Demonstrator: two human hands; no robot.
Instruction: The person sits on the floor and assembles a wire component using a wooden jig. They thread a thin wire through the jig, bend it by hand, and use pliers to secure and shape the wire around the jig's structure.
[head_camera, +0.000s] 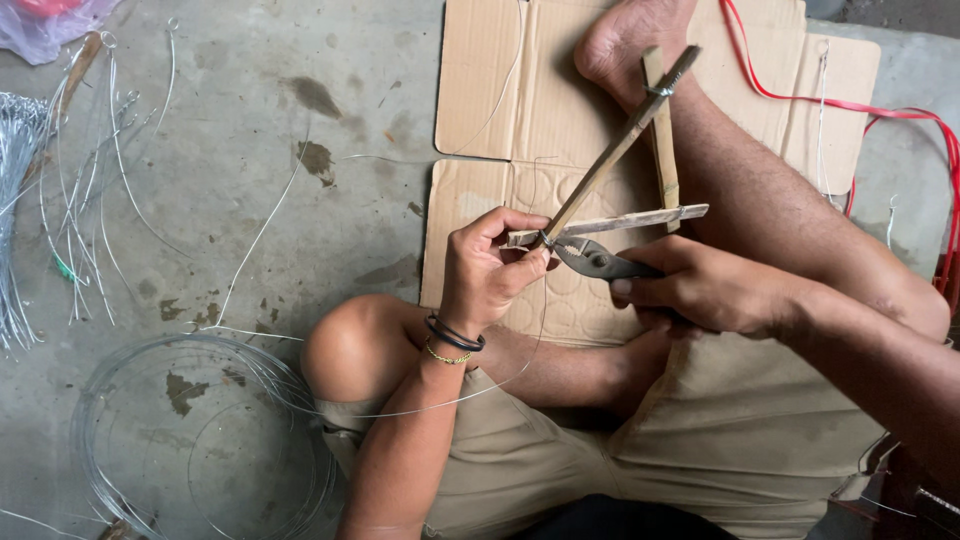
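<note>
Wire coil (200, 440): loose loops of thin grey wire lying on the concrete floor (330, 50), near the bent left knee.
Left hand (490, 265): fingers closed around the corner of the stick frame (610, 165), where two sticks cross; bangles on the wrist.
Right hand (705, 285): clamped on the handles of the pliers (600, 262).
Pliers: nose set against the frame joint, just beside the left fingertips; jaws appear closed on the wire binding there, though it is too small to confirm.
Stick frame: three thin sticks forming a triangle, held above the cardboard sheet (500, 90); far corner braced against the foot (625, 45).
Red cord (860, 100): runs across the cardboard's far right edge.
Wire bundle (20, 210): straight lengths at far left.
</note>
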